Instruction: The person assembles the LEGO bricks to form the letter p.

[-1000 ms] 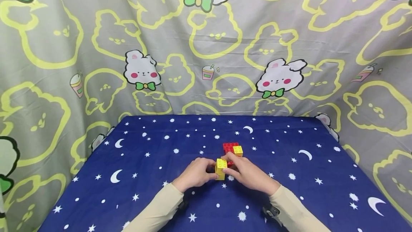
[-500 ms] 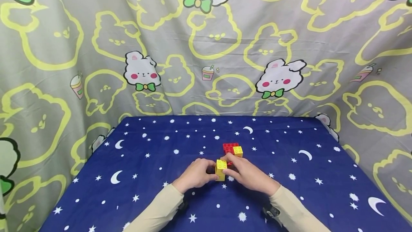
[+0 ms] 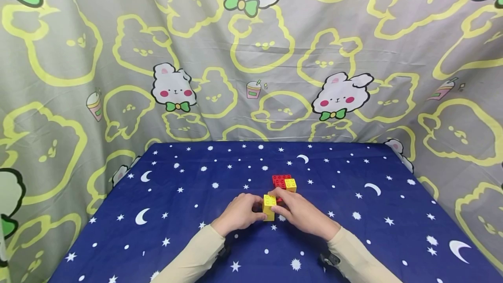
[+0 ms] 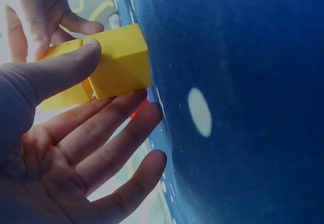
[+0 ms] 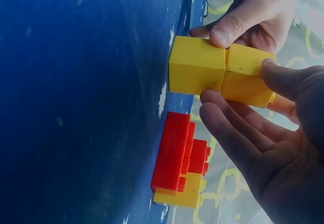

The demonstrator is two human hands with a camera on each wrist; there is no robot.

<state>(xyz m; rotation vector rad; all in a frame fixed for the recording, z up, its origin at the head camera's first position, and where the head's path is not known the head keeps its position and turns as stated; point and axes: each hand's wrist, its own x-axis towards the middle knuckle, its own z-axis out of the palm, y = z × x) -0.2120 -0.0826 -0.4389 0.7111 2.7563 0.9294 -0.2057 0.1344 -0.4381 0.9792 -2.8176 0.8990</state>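
Head view shows barely any change over the last second: left hand (image 3: 239, 211) and right hand (image 3: 304, 214) both keep pinching the stacked yellow blocks (image 3: 269, 206) between their fingers, probably pressing or steadying the join. Beyond the right fingers, red bricks (image 3: 280, 180) and a spare yellow block (image 3: 290, 184) sit unmoved on the table (image 3: 129, 226).

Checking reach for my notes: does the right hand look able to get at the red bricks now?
Probably yes: nothing visible separates the right hand from the red bricks beside it, though it would likely have to release the yellow bricks it pinches.
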